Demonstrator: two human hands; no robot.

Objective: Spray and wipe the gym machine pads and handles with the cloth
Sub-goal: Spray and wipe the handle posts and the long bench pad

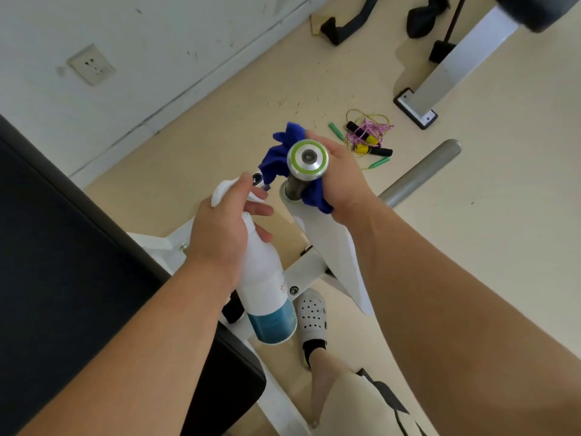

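I have the right hand (pixel 339 180) clenched round the blue cloth (pixel 279 152), which wraps the handle (pixel 294 187) just under its metal end cap (pixel 307 158). I judge the handle's long axis points up toward the head camera, so the wipe should run along it, away from the cap. The left hand (pixel 220 228) grips the spray bottle (pixel 267 291) at the neck, nozzle just beside the cloth, left of the handle. The black pad (pixel 63 247) lies further left, nearer the left hand. Beige floor (pixel 471 247) with jump ropes (pixel 367 136) on it; white wall (pixel 157 42) with a socket (pixel 91 64) beyond.
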